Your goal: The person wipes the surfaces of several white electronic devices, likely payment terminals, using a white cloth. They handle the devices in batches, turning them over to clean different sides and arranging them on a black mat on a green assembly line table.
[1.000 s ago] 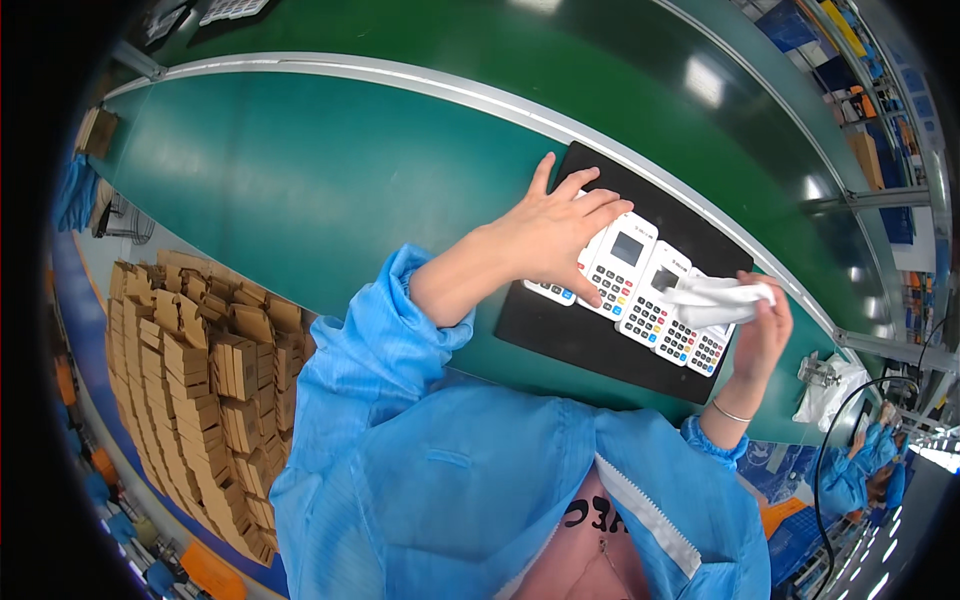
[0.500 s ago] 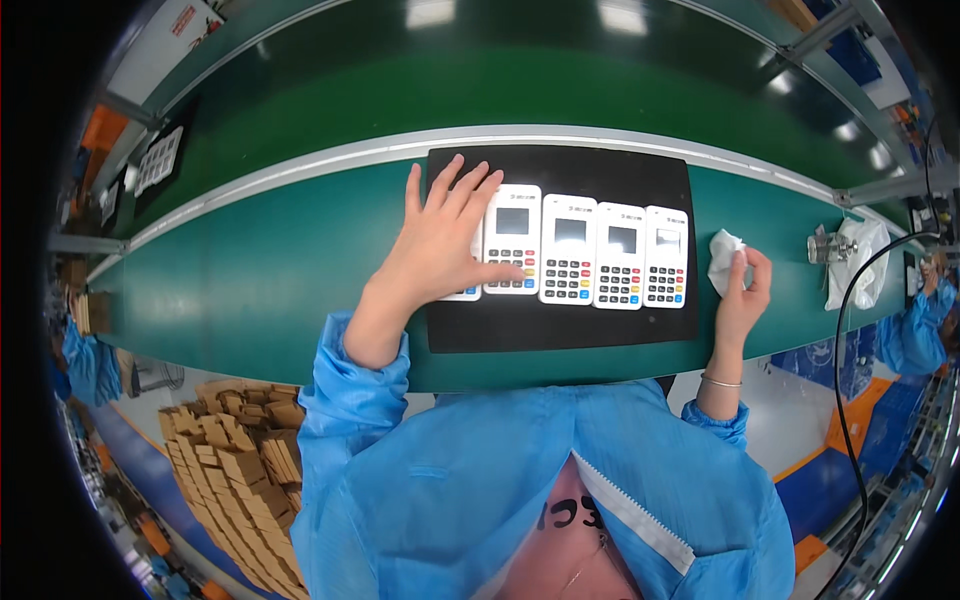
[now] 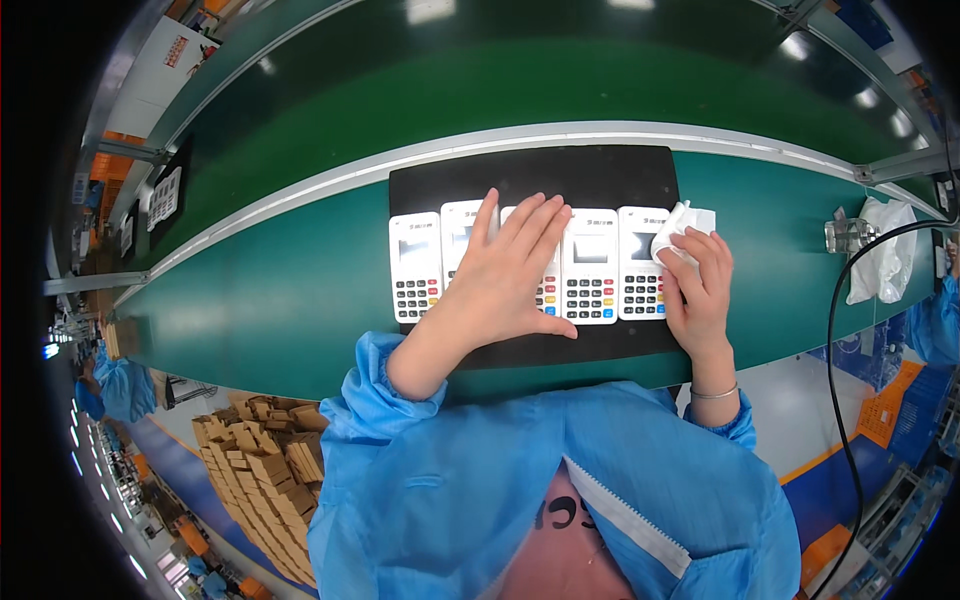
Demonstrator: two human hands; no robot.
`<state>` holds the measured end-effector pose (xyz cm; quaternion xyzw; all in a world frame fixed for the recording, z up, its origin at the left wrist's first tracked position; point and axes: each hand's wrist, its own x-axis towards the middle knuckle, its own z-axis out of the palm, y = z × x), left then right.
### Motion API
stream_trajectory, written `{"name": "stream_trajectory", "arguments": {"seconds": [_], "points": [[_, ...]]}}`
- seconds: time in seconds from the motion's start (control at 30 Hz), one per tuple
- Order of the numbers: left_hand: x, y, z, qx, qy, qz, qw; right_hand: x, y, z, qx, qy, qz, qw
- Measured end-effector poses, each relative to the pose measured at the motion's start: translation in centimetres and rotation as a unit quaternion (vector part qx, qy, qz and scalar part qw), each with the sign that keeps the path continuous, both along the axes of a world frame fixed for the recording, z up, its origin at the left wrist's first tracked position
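Several white card payment terminals (image 3: 590,270) with small screens and keypads stand side by side in a row on a black mat (image 3: 530,170). My left hand (image 3: 500,280) lies flat across the middle of the row, fingers stretched out, hiding most of one terminal and part of its neighbour. In my right hand (image 3: 700,285) is a crumpled white cloth (image 3: 697,218). It is pressed against the screen area of the rightmost terminal (image 3: 641,285), covering part of that screen.
The mat lies on a green workbench (image 3: 270,300) backed by a metal rail (image 3: 330,175). To the right are a clear glass jar (image 3: 848,236), a white plastic bag (image 3: 885,250) and a hanging black cable (image 3: 835,370). Stacked cardboard pieces (image 3: 265,480) sit below left.
My right hand has brought the cloth from beside the mat onto the rightmost terminal. My left hand has shifted right, from the row's left end to its middle. The view has shifted slightly.
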<state>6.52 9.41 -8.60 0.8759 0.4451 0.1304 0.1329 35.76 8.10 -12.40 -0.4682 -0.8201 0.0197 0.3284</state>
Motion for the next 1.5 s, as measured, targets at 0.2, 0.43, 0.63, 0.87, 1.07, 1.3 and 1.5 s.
{"name": "stream_trajectory", "arguments": {"seconds": [0.2,0.43,0.63,0.87,1.07,1.3,1.5], "points": [[0.1,0.4,0.2,-0.002,-0.017,-0.005,1.000,0.3,0.1,0.8,-0.043,-0.058,0.023,0.997],[-0.1,0.3,-0.7,0.006,-0.042,-0.003,0.999,-1.1,-0.1,1.3,-0.091,0.004,0.060,0.994],[-0.3,0.1,-0.9,0.018,-0.049,0.001,0.999,-1.9,-0.2,1.2,-0.026,-0.068,0.037,0.997],[-0.5,0.0,-1.5,0.041,-0.051,-0.002,0.998,-2.6,0.3,1.6,0.004,-0.038,0.038,0.999],[-0.4,0.0,-1.3,0.027,-0.045,0.003,0.999,0.6,-0.2,-1.4,-0.031,0.272,-0.084,0.958],[-0.2,0.1,-0.9,0.008,-0.041,0.000,0.999,-0.1,0.4,-0.9,-0.023,0.159,-0.130,0.978],[-0.3,0.0,-0.7,0.006,-0.044,0.002,0.999,-1.1,0.8,-0.4,-0.031,0.106,-0.071,0.991]]}}
